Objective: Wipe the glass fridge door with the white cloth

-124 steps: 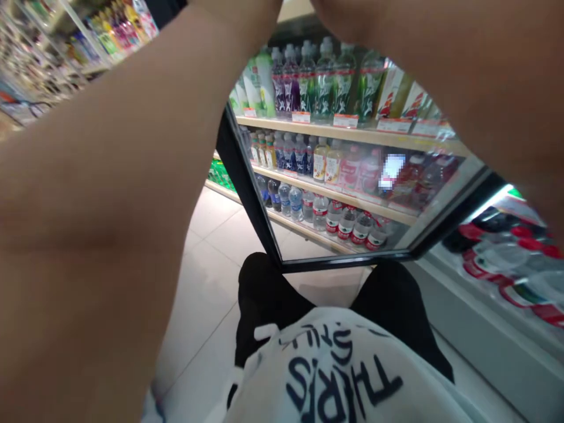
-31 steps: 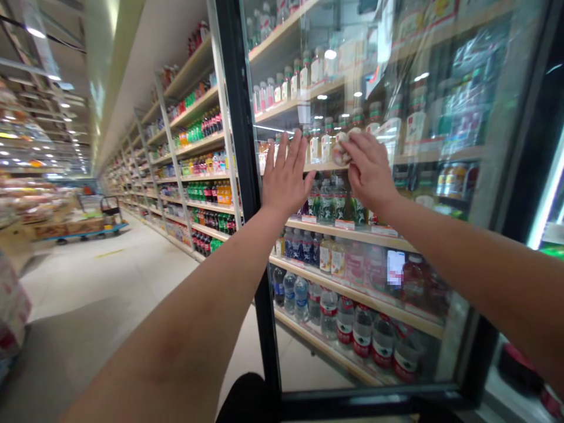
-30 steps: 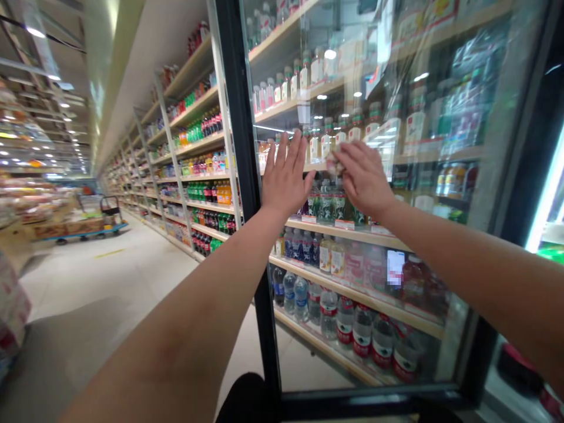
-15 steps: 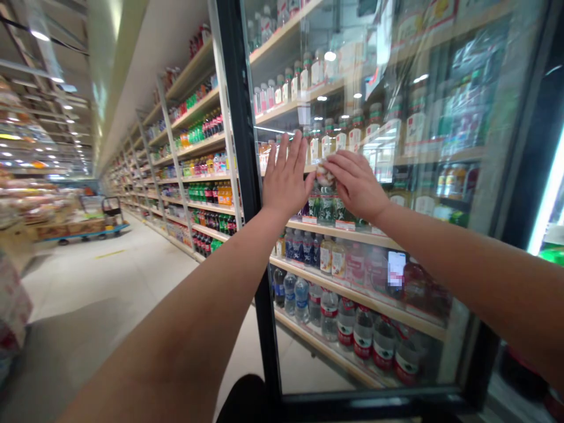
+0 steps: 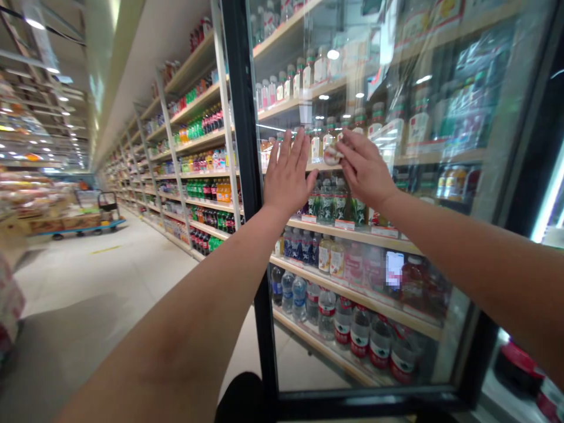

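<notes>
– Surface, room, count?
– You face one glass door [image 5: 352, 241] in a shop aisle [image 5: 136, 270]. One pale wad [image 5: 332, 155], pinched by your right grip [image 5: 365, 167] at the door; left grip [image 5: 286, 183] spread beside it.

Reaches forward with left arm [image 5: 185, 305] and right arm [image 5: 467, 252], both bare. Holds left hand [image 5: 288, 176] upright and flat, with fingers slightly parted and thumb out toward right hand [image 5: 365, 167]. Pinches with the latter, fingers bent, pointing left.
</notes>
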### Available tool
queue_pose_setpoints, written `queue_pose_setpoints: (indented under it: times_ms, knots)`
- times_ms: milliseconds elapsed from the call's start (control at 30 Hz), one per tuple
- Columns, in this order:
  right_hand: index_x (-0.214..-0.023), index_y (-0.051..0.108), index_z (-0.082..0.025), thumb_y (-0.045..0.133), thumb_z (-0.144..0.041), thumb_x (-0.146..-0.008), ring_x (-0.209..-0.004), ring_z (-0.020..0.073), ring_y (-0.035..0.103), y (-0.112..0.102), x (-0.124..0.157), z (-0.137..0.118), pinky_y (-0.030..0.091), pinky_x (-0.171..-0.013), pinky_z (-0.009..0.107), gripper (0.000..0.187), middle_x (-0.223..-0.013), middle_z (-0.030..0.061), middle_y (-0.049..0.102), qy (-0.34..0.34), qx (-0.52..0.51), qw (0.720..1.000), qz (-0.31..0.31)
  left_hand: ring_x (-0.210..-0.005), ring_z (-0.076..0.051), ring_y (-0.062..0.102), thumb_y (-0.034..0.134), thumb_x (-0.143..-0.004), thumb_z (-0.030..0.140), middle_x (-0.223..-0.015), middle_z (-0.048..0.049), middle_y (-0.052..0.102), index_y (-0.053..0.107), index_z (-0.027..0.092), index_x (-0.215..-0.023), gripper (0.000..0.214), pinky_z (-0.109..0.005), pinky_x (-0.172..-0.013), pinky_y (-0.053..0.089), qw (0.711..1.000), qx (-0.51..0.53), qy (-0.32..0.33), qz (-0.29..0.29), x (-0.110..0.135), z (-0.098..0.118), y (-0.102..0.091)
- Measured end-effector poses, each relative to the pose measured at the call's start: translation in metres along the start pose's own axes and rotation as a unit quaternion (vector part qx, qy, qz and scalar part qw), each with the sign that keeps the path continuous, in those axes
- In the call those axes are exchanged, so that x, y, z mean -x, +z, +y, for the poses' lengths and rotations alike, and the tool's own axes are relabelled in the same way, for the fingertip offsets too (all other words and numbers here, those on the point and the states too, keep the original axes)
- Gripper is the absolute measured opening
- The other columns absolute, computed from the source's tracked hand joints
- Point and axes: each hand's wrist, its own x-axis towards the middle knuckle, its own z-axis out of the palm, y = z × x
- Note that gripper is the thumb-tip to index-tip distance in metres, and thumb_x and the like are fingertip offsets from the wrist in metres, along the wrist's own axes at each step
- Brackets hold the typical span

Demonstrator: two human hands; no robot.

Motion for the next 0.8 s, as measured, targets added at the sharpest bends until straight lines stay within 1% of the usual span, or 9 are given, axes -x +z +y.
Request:
queue_pose_setpoints:
  times_ms: [100,200,267,367,467,533,667,733,800]
  knots:
    - [-0.153,0.052,-0.033,0.04,-0.024,-0.107,-0.15,0.0311,0.045,0.002,0.002,-0.002,0.039,-0.125,0.061,0.048,-0.155,0.0044,0.053,0.017,0.019,1.0,0.006,-0.162,-0.03,0.011,0.047,-0.101,0.032,-0.173,-0.01,0.021,0.027,0.012,-0.167,0.072,-0.049,-0.135,0.006,1.0,-0.009,0.001,0.001,0.0,-0.001,0.0]
    - [-0.155,0.049,-0.037,0.041,-0.02,-0.105,-0.151,0.0297,0.044,0.003,0.012,-0.012,0.039,-0.125,0.062,0.053,-0.154,0.0023,0.055,-0.014,0.008,0.999,-0.047,-0.162,-0.029,0.011,0.048,-0.103,0.033,-0.173,-0.0088,0.021,0.026,0.015,-0.168,0.071,-0.049,-0.136,0.006,1.0,-0.004,0.005,0.006,0.001,-0.002,0.0]
    - [-0.155,0.049,-0.037,0.043,-0.019,-0.105,-0.15,0.0286,0.045,0.002,0.013,-0.011,0.04,-0.125,0.06,0.054,-0.154,0.0013,0.056,-0.032,-0.001,0.997,-0.074,-0.162,-0.029,0.01,0.048,-0.104,0.033,-0.174,-0.0077,0.021,0.024,0.017,-0.169,0.071,-0.049,-0.136,0.006,1.0,0.003,0.005,0.006,0.001,-0.002,0.0]
    - [-0.151,0.056,-0.031,0.042,-0.021,-0.105,-0.149,0.0283,0.046,0.0,0.001,0.004,0.039,-0.127,0.055,0.049,-0.152,0.0034,0.057,-0.007,0.018,0.999,-0.037,-0.162,-0.029,0.009,0.048,-0.104,0.032,-0.174,-0.0075,0.02,0.023,0.017,-0.169,0.072,-0.048,-0.136,0.005,1.0,0.006,-0.002,0.0,0.001,-0.001,-0.001]
    - [-0.151,0.056,-0.023,0.039,-0.02,-0.105,-0.152,0.0304,0.042,-0.003,-0.005,0.012,0.034,-0.13,0.056,0.049,-0.155,0.0075,0.054,0.042,0.042,0.998,0.0,-0.162,-0.03,0.009,0.049,-0.104,0.03,-0.174,-0.0089,0.019,0.024,0.015,-0.169,0.072,-0.05,-0.135,0.005,1.0,0.001,-0.002,-0.002,0.001,0.0,-0.002]
    - [-0.153,0.054,-0.023,0.036,-0.02,-0.106,-0.154,0.0304,0.039,-0.005,0.003,0.006,0.032,-0.13,0.058,0.051,-0.157,0.0069,0.052,0.046,0.047,0.998,-0.021,-0.162,-0.031,0.01,0.049,-0.104,0.03,-0.174,-0.0105,0.02,0.024,0.013,-0.168,0.072,-0.051,-0.135,0.006,1.0,-0.004,-0.001,-0.004,0.001,0.001,-0.004]
    - [-0.154,0.055,-0.028,0.038,-0.022,-0.107,-0.15,0.0278,0.044,-0.012,0.02,-0.004,0.037,-0.128,0.054,0.05,-0.155,0.0038,0.055,-0.006,0.033,0.996,-0.078,-0.162,-0.031,0.012,0.05,-0.103,0.03,-0.173,-0.0119,0.021,0.025,0.01,-0.167,0.071,-0.05,-0.135,0.008,1.0,-0.01,-0.001,-0.006,0.002,0.002,-0.005]
    - [-0.153,0.056,-0.028,0.039,-0.023,-0.107,-0.15,0.0279,0.045,-0.016,0.015,0.004,0.038,-0.128,0.053,0.049,-0.155,0.0031,0.055,0.002,0.033,0.997,-0.075,-0.162,-0.031,0.011,0.049,-0.104,0.03,-0.173,-0.012,0.021,0.025,0.009,-0.167,0.071,-0.05,-0.135,0.008,1.0,-0.012,0.001,-0.008,0.002,0.001,-0.004]
    - [-0.154,0.055,-0.027,0.038,-0.023,-0.107,-0.152,0.029,0.042,-0.019,0.007,0.015,0.034,-0.131,0.055,0.05,-0.156,0.0036,0.053,0.048,0.047,0.997,-0.045,-0.162,-0.031,0.011,0.047,-0.104,0.031,-0.173,-0.0124,0.02,0.025,0.007,-0.167,0.071,-0.049,-0.135,0.008,1.0,-0.017,0.0,-0.008,0.002,0.0,-0.003]
